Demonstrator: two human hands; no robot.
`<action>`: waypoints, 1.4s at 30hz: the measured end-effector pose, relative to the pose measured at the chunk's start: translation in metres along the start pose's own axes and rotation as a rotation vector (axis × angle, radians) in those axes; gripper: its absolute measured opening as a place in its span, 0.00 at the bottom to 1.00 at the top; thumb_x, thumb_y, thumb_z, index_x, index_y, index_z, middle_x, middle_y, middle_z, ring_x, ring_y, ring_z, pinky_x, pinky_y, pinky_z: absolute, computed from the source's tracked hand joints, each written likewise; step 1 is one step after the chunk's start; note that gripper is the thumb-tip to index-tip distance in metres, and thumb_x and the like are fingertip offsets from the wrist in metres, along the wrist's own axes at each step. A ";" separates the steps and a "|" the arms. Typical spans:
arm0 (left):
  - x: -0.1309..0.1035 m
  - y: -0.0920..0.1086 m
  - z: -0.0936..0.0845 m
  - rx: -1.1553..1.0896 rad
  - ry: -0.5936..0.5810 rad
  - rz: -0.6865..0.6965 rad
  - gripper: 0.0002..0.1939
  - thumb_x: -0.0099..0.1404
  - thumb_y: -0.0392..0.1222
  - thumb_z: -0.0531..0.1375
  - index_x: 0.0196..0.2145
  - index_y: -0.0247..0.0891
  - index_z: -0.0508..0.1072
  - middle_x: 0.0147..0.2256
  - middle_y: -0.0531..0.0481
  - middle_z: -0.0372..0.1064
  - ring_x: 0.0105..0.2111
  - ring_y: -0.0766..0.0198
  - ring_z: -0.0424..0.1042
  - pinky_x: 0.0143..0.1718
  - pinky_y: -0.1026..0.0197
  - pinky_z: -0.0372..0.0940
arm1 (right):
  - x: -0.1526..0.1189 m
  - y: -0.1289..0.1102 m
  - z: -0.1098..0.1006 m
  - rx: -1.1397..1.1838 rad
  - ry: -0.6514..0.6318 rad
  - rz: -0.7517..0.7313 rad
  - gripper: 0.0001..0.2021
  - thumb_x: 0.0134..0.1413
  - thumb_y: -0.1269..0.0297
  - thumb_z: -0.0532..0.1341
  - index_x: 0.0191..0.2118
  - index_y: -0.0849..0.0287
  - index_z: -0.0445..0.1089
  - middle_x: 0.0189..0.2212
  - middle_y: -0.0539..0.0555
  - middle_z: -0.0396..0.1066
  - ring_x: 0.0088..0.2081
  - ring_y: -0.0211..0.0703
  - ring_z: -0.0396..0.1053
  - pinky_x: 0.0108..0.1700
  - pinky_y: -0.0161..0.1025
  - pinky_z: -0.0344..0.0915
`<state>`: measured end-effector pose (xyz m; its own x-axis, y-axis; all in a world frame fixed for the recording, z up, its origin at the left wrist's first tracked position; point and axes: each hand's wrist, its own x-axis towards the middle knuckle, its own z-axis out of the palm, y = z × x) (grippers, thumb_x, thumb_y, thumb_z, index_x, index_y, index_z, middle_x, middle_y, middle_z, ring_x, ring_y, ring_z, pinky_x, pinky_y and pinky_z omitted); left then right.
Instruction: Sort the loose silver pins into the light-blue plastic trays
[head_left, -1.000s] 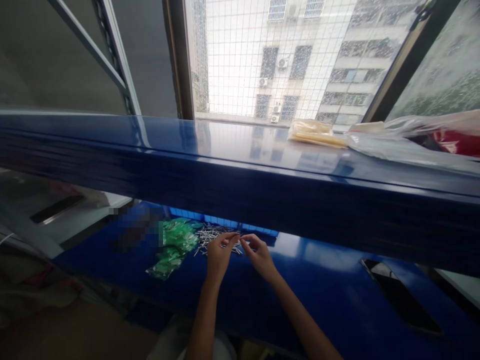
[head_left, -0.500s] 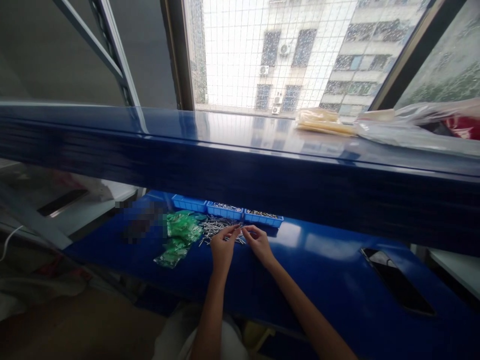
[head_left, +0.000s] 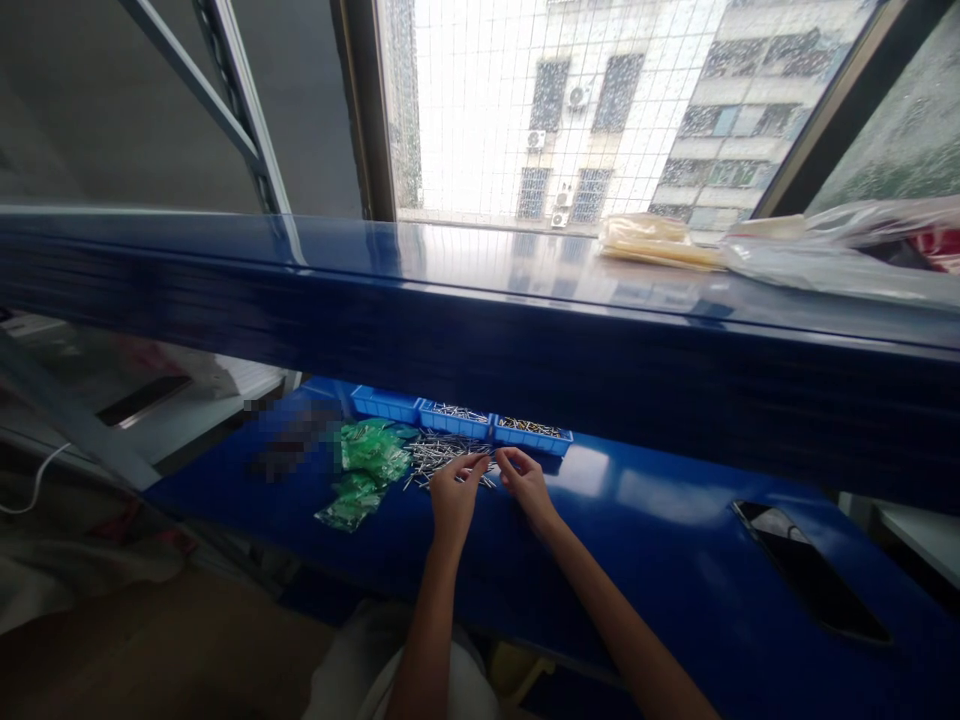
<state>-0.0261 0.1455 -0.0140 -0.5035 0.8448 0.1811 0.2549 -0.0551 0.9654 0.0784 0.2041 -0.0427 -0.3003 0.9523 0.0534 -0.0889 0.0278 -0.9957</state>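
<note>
My left hand (head_left: 454,492) is over the near right edge of a loose pile of thin silvery metal pins (head_left: 433,452), thumb and forefinger pinched together. Close beside it, my right hand (head_left: 528,488) also has its fingers in a pinch, the two sets of fingertips almost meeting. Whatever lies between the fingers is too small to make out. Behind the pile stand a blue bin with silvery pins (head_left: 454,424) and another blue bin with yellowish and silvery pieces (head_left: 532,441). Green plastic bags (head_left: 373,455) lie heaped left of the pile.
A third blue bin (head_left: 386,406) stands at the left of the row. To the right on the blue tabletop (head_left: 660,560) lies a black phone (head_left: 814,575). A blue shelf (head_left: 480,330) crosses above the work area, bearing clear plastic packets (head_left: 652,243).
The whole view has shifted slightly, so everything appears a little further right. Both hands keep nearly the same pinched pose by the pile, with only small finger movement.
</note>
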 end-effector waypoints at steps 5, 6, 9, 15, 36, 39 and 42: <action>-0.001 0.001 0.000 0.006 -0.008 -0.001 0.15 0.52 0.49 0.58 0.33 0.37 0.76 0.32 0.46 0.74 0.28 0.62 0.68 0.29 0.61 0.64 | 0.000 -0.002 -0.001 -0.005 0.042 -0.001 0.22 0.37 0.46 0.62 0.33 0.60 0.69 0.16 0.46 0.60 0.18 0.32 0.55 0.19 0.31 0.51; -0.001 0.001 -0.001 0.005 -0.010 -0.002 0.15 0.52 0.49 0.59 0.33 0.37 0.76 0.32 0.46 0.73 0.28 0.62 0.68 0.29 0.61 0.64 | 0.000 -0.002 -0.001 0.000 0.044 -0.004 0.22 0.38 0.47 0.62 0.33 0.60 0.69 0.16 0.46 0.60 0.18 0.31 0.55 0.19 0.31 0.51; 0.000 -0.002 -0.002 0.023 -0.025 0.001 0.15 0.51 0.48 0.59 0.33 0.38 0.76 0.33 0.46 0.73 0.28 0.61 0.68 0.31 0.60 0.64 | 0.000 -0.002 0.000 0.019 0.037 -0.010 0.20 0.39 0.48 0.63 0.34 0.61 0.69 0.16 0.45 0.59 0.18 0.30 0.54 0.19 0.30 0.50; 0.001 -0.011 0.001 0.092 -0.050 -0.003 0.13 0.50 0.48 0.60 0.31 0.39 0.76 0.30 0.48 0.74 0.25 0.63 0.67 0.29 0.61 0.63 | 0.001 -0.001 0.001 -0.014 0.037 -0.039 0.19 0.39 0.49 0.62 0.33 0.60 0.70 0.18 0.47 0.62 0.18 0.31 0.54 0.19 0.31 0.50; 0.000 -0.021 0.002 0.080 -0.139 0.027 0.13 0.52 0.48 0.59 0.31 0.39 0.77 0.28 0.48 0.74 0.25 0.64 0.68 0.28 0.63 0.62 | 0.000 0.002 0.002 -0.113 0.060 -0.112 0.17 0.42 0.51 0.61 0.32 0.61 0.70 0.29 0.53 0.69 0.23 0.34 0.62 0.23 0.32 0.58; -0.004 -0.019 0.006 0.145 -0.130 0.056 0.12 0.52 0.49 0.59 0.29 0.40 0.76 0.28 0.49 0.73 0.26 0.64 0.68 0.30 0.62 0.62 | 0.000 0.000 0.001 -0.091 0.028 -0.125 0.16 0.43 0.51 0.61 0.31 0.61 0.70 0.28 0.53 0.69 0.27 0.37 0.65 0.28 0.33 0.61; -0.005 -0.018 0.007 0.114 -0.036 0.019 0.14 0.53 0.50 0.58 0.31 0.39 0.75 0.29 0.48 0.73 0.26 0.64 0.68 0.29 0.62 0.62 | -0.001 0.000 0.000 -0.091 0.042 -0.099 0.17 0.43 0.50 0.60 0.31 0.61 0.70 0.27 0.52 0.69 0.25 0.36 0.64 0.25 0.33 0.59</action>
<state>-0.0229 0.1461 -0.0334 -0.4681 0.8630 0.1903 0.3572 -0.0122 0.9339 0.0783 0.2034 -0.0423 -0.2544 0.9553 0.1505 -0.0290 0.1480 -0.9886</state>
